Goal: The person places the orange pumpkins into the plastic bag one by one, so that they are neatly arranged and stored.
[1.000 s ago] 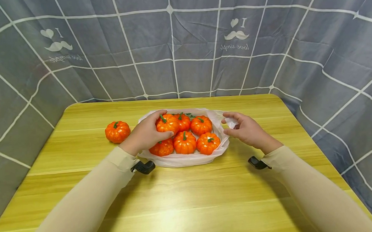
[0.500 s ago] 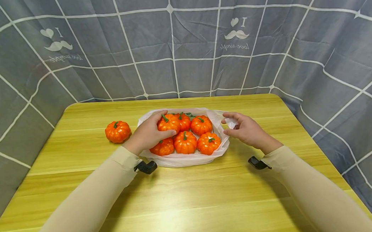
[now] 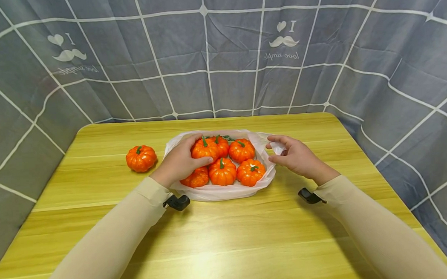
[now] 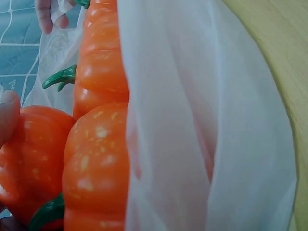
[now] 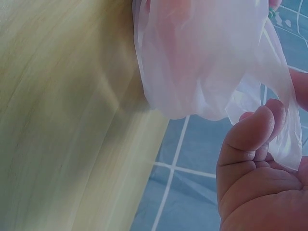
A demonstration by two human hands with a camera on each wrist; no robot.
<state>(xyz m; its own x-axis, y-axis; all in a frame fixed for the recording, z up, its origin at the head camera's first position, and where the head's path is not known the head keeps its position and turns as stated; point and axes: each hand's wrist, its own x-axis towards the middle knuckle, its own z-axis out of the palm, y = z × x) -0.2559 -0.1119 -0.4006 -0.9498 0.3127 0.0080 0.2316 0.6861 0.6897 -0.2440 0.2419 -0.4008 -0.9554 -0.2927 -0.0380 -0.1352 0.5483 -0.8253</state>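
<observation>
A translucent white plastic bag lies spread on the wooden table, with several small orange toy pumpkins inside it. My left hand grips the pumpkin at the bag's back left, thumb in front and fingers behind. In the left wrist view, the thumb presses on that pumpkin, right beside another one. On the other side, my right hand holds the bag's handle, the fingers curled around it. The far fingers of the left hand are partly hidden behind the pumpkin.
One more pumpkin stands on the table to the left of the bag. A grey curtain with white lines hangs behind the table and along both sides.
My left hand has shifted slightly to the right with the gripped pumpkin, whose stem now points more upright. The right hand has stayed where it was.
</observation>
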